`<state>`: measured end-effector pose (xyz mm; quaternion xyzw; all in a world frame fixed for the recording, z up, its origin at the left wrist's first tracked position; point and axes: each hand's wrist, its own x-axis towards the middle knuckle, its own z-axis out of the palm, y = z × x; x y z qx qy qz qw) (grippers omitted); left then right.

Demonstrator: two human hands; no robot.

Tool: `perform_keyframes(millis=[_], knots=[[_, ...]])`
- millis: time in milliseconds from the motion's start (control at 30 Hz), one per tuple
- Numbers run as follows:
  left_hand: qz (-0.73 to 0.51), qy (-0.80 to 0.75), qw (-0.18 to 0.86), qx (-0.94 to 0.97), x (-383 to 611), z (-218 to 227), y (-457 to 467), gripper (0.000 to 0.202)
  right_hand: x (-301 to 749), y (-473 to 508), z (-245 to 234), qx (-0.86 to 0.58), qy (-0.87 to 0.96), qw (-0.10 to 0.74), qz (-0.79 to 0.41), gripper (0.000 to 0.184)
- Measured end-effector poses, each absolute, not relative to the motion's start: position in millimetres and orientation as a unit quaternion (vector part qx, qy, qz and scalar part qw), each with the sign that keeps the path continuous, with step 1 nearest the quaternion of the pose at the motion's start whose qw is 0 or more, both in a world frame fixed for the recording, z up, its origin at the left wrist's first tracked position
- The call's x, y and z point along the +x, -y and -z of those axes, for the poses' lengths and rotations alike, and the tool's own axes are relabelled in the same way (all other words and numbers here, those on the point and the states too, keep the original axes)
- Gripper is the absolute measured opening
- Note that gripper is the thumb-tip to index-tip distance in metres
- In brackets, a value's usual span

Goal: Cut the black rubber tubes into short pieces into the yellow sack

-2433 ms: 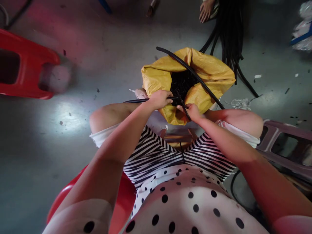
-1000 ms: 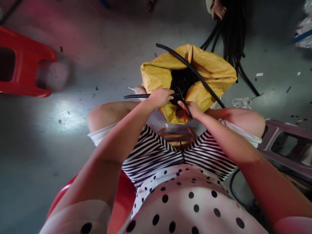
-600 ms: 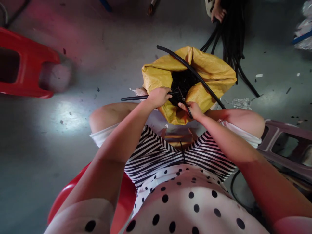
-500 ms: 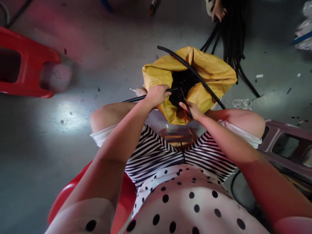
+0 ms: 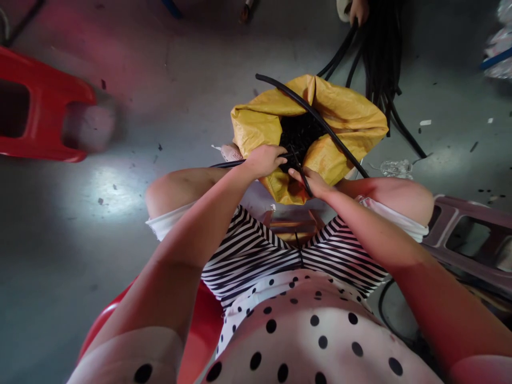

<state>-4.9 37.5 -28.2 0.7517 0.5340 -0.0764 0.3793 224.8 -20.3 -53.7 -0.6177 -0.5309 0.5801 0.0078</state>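
My left hand [image 5: 266,160] is closed around a thin black tube [image 5: 228,164], which runs out to the left over my thigh. The tube's other end points into the mouth of a yellow sack [image 5: 352,109]. In my right hand [image 5: 314,184] is a pair of scissors [image 5: 307,185] with dark handles, its blades up against the tube end. Whether the blades are fully closed is hard to see against the dark background. Many short black pieces [image 5: 302,128] fill the sack below both hands. A thicker black tube [image 5: 320,118] lies across the sack's mouth.
Beyond the sack, another person's hand [image 5: 360,12] touches a bundle of long black tubes [image 5: 382,58]. A red stool [image 5: 44,114] stands at left, a greyish plastic stool [image 5: 452,229] at right. Clear plastic wrap [image 5: 396,169] and small scraps lie on the floor.
My left hand has lowered slightly with the tube, and the scissors have shifted a little in my right hand. The other person's hand has moved up, and some tubes beside it have swung left.
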Motion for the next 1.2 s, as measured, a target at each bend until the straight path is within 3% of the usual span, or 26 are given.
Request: perform_keyframes(millis=[300, 500, 733, 933, 1200], knots=[[0.112, -0.526, 0.364, 0.76, -5.0, 35.9, -33.6, 0.046, 222.6, 26.1, 54.7, -0.626, 0.585, -0.006, -0.516, 0.078], [0.1, -0.533, 0.366, 0.756, -3.3, 36.4, -32.4, 0.045, 222.7, 23.0, 53.0, -0.649, 0.545, 0.062, -0.528, 0.083], [0.103, -0.466, 0.423, 0.77, 11.3, 32.4, -24.3, 0.04, 217.9, 7.2, 41.7, -0.652, 0.408, 0.174, -0.616, 0.058], [0.088, -0.506, 0.403, 0.757, -5.4, 32.1, -35.4, 0.042, 223.8, 1.9, 46.5, -0.696, 0.409, 0.231, -0.543, 0.046], [0.05, -0.608, 0.36, 0.706, -24.1, 19.3, -47.6, 0.045, 224.6, 23.8, 56.1, -0.653, 0.483, 0.105, -0.573, 0.058]])
